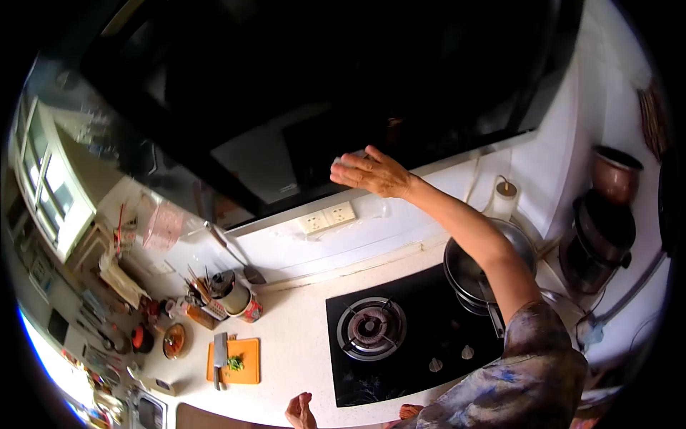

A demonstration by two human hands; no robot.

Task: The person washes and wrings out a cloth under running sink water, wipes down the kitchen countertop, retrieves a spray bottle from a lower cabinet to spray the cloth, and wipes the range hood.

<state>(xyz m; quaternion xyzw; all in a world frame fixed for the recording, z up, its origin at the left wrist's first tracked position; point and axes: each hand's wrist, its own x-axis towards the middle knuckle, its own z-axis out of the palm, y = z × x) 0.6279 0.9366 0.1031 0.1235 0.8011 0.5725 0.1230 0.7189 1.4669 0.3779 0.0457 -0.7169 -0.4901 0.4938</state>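
My right hand [373,174] is raised with its fingers stretched out, close to the lower front edge of the dark glossy range hood [429,86]. Whether the fingertips touch the hood I cannot tell. Nothing shows in this hand. Low in the view, my left hand [301,411] is by the counter's front edge, fingers loosely apart and holding nothing visible. Below my right arm lies the black gas hob [421,336], with a bare burner [371,326] on its left. A wok [511,236] sits on the right burner, partly hidden by my forearm.
An orange cutting board [246,357] carries a cleaver [221,350] and chopped greens [235,363]. Behind it stand a utensil holder [232,293] and a bowl of red food [174,341]. Wall sockets [329,218] sit under the hood; dark pots [604,222] stand at right.
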